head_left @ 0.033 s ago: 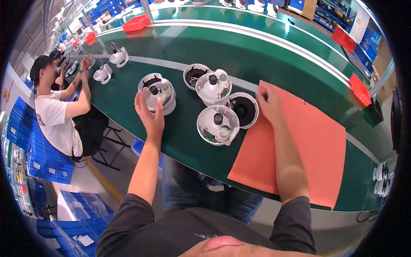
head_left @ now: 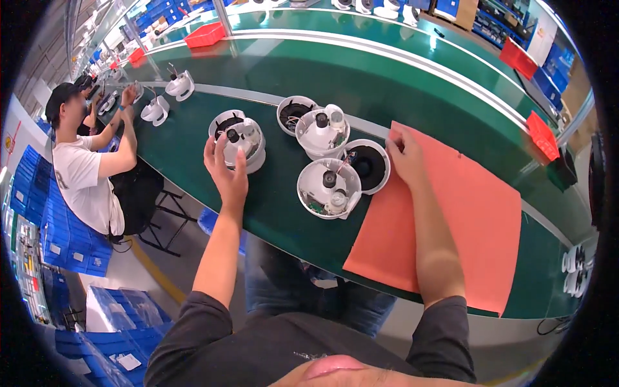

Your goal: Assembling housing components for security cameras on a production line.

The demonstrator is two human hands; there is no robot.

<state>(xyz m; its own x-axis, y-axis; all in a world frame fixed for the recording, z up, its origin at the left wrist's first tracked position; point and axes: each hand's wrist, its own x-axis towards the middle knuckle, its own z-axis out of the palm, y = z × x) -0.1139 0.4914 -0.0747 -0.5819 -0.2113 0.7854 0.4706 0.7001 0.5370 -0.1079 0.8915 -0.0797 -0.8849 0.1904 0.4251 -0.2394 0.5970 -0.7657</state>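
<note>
My left hand [head_left: 227,174] is open, its thumb and fingers spread against the near left side of a white round camera housing [head_left: 250,149]. A black lens, a clear part and circuit pieces show inside that housing. A white ring with a black inside [head_left: 229,119] sits behind it. Loosely curled, my right hand [head_left: 406,155] lies at the far left corner of an orange-red mat [head_left: 464,219]; what its fingers hold, if anything, is hidden. Beside that hand sits a white ring with a black disc [head_left: 367,168], linked by wires to an open white housing [head_left: 330,188].
Another open white housing [head_left: 322,134] and a black-lined ring [head_left: 295,113] stand farther back on the green bench [head_left: 277,209]. More white housings [head_left: 155,111] are at the left, near a seated person [head_left: 87,168]. Red bins [head_left: 205,35] line the far ledge. Blue crates [head_left: 74,226] stand at lower left.
</note>
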